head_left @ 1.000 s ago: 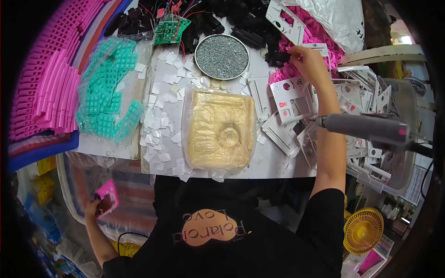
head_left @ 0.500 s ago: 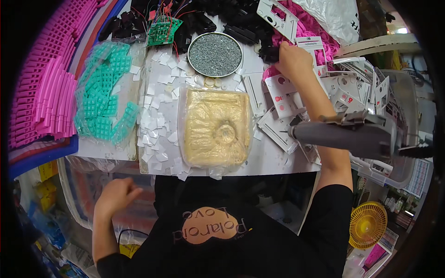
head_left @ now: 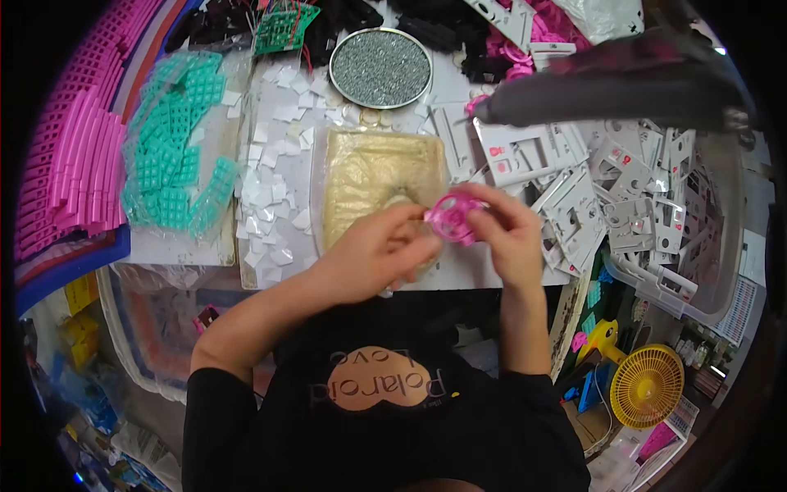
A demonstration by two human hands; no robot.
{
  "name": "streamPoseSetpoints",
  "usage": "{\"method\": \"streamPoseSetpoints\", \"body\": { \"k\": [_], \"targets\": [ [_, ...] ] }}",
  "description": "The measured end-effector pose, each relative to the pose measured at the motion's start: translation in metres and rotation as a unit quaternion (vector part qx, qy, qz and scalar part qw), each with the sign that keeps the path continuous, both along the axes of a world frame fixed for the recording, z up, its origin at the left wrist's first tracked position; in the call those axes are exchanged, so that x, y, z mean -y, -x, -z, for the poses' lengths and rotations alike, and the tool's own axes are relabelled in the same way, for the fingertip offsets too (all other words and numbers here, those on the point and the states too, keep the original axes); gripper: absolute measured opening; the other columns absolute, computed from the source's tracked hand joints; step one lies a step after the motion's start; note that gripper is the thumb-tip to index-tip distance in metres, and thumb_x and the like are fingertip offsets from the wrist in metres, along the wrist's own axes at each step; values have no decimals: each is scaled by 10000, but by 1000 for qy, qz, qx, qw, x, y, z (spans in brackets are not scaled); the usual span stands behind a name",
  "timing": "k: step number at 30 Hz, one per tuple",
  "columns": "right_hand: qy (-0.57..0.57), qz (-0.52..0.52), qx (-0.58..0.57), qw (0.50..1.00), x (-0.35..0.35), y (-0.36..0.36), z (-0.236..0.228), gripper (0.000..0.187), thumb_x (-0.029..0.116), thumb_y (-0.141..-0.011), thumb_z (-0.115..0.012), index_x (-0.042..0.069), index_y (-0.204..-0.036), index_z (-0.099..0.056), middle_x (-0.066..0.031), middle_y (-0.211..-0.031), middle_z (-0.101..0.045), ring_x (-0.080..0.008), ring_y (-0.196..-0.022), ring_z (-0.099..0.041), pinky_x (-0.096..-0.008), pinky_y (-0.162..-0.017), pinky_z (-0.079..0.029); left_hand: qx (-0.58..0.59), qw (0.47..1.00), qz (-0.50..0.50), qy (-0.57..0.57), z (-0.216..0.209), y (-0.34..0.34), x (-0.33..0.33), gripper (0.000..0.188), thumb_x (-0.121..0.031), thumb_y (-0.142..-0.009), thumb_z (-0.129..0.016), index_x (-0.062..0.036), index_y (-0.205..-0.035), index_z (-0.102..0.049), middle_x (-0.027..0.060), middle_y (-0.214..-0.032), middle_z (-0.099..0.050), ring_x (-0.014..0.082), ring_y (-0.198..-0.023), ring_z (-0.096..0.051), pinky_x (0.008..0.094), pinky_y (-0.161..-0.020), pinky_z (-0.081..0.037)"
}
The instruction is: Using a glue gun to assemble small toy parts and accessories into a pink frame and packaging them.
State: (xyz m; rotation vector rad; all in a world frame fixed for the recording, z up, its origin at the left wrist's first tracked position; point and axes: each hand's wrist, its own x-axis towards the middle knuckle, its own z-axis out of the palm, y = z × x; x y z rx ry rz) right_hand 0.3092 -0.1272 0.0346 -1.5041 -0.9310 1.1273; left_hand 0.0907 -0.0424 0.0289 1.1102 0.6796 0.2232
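A round pink plastic part (head_left: pixel 453 218) with openings in it is held between the thumb and fingers of my right hand (head_left: pixel 510 234), over the front of the padded yellowish block (head_left: pixel 352 168). My left hand (head_left: pixel 381 250) is beside it with curled fingers, the fingertips reaching toward the pink part's left edge. What those fingers hold, if anything, is hidden. The block is wrapped in clear plastic, and my hands cover its lower right portion. Behind it sits a round metal dish (head_left: pixel 381 70) full of small grey screws.
White plastic panels (head_left: pixel 525 156) lie at right, many in a clear bin (head_left: pixel 721 213). A dark, blurred arm-like object (head_left: pixel 607 98) crosses above them. White squares (head_left: pixel 266 189), bagged green keypads (head_left: pixel 168 148) and stacked pink frames (head_left: pixel 82 172) are at left. Green circuit boards (head_left: pixel 283 29) lie behind.
My right hand has come back from the far right pile with the pink part. My left hand has risen from below the table edge to meet it. The dark arm-like object has shifted upward.
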Motion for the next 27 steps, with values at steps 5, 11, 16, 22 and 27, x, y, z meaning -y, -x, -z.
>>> {"method": "streamPoseSetpoints", "body": {
  "k": [5, 11, 16, 22, 27],
  "targets": [
    [-163, -28, 412, 896, -3, 29, 9, 293, 40, -821, -779, 43, -1112, -746, -94, -899, -720, -227, -772, -678, -321, -668, -541, -58, 997, 16, 45, 5, -1, -7, 233, -227, -1018, -617, -4, -1080, -592, 52, -778, -660, 148, -588, -618, 270, -553, -488],
    [-109, -92, 485, 863, -27, 34, 17, 120, 132, -815, -772, 62, -876, -695, -89, -790, -664, -301, -738, -648, -403, -637, -525, -180, 859, 76, -473, -1, 31, -8, 191, -209, -920, -696, -36, -987, -649, 132, -841, -657, 278, -650, -632, 373, -596, -492],
    [-58, -144, 561, 813, -45, 43, 23, 130, 165, -828, -746, 75, -874, -664, -88, -771, -647, -305, -754, -644, -433, -634, -522, -80, 765, 83, -633, 14, 26, -7, 390, -268, -853, -738, -52, -1171, -670, 130, -1189, -639, 280, -1114, -601, 448, -930, -463],
    [-104, -153, 505, 843, -37, 40, 9, 274, 170, -820, -754, 48, -1051, -671, -114, -930, -652, -328, -899, -622, -424, -755, -512, -107, 685, 174, -700, 29, 38, 2, 590, -417, -855, -708, -15, -1282, -643, 125, -1342, -603, 281, -1347, -498, 566, -1138, -317],
    [-94, -208, 548, 805, 13, 55, 13, 510, 186, -777, -782, 29, -1244, -648, -142, -1267, -594, -389, -1165, -513, -487, -987, -437, -91, 687, 174, -700, 35, 36, 1, 634, -427, -821, -741, 5, -1271, -629, 131, -1303, -610, 283, -1348, -476, 524, -1160, -323]
  ]
}}
